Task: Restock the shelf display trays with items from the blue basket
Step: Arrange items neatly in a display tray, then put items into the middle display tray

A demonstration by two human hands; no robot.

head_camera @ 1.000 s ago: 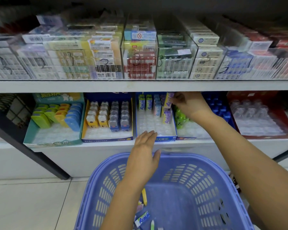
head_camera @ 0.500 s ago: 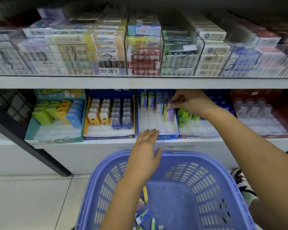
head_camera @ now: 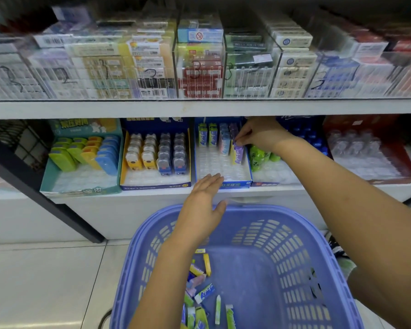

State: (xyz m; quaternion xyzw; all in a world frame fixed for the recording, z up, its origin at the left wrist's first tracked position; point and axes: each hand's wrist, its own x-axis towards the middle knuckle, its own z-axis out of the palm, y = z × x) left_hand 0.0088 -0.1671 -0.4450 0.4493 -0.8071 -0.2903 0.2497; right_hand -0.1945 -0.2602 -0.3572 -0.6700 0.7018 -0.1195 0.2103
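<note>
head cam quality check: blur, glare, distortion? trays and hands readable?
Head view: upper-shelf boxes are smeared and soft, worst toward the top-left corner; wide-angle distortion slightly bows the shelf edge; the top of the frame is dark. The blue tray reads fine; the right hand pinching the purple pack and the open left hand are fairly sharp, as is the blue basket. No strong glare.
</note>
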